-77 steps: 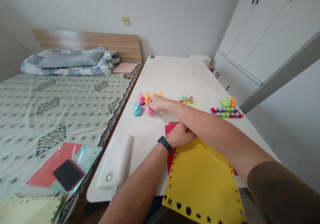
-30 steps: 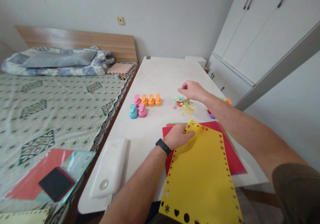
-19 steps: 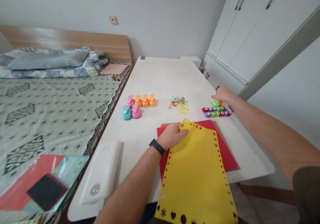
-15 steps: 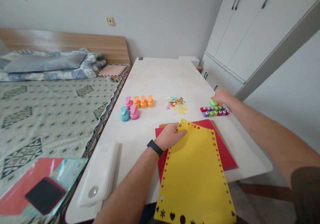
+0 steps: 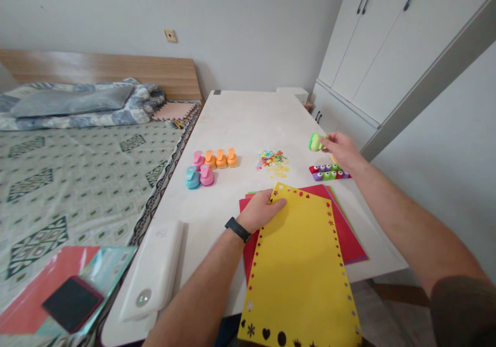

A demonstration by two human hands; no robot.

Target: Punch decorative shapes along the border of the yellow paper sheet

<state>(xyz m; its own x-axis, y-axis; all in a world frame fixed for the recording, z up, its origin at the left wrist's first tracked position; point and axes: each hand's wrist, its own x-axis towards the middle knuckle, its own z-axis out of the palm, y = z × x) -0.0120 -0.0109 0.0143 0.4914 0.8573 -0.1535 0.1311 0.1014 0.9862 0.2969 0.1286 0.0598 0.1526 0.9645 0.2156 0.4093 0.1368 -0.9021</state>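
Note:
My right hand (image 5: 341,151) is raised above the far right of the white table (image 5: 248,114), pinching a green craft punch (image 5: 315,142) at its fingertips. An orange punch (image 5: 334,159) sits partly hidden below that hand. My left hand (image 5: 259,211) grips the upper left edge of a yellow sheet of paper (image 5: 298,269) with punched shapes along its borders. That sheet overhangs the table's near edge. Beneath it lie red sheets of paper (image 5: 343,233).
Several pink, orange and blue punches (image 5: 211,166) stand left of centre, with paper confetti (image 5: 272,162) beside them. A row of small punches (image 5: 329,172) lies at right. A white oblong device (image 5: 153,269) sits near the left edge, beside a bed (image 5: 77,192).
My right hand has moved from above the confetti to the right-hand punches and lifted the green punch off the table. My left hand stays on the yellow sheet, and my view has turned slightly.

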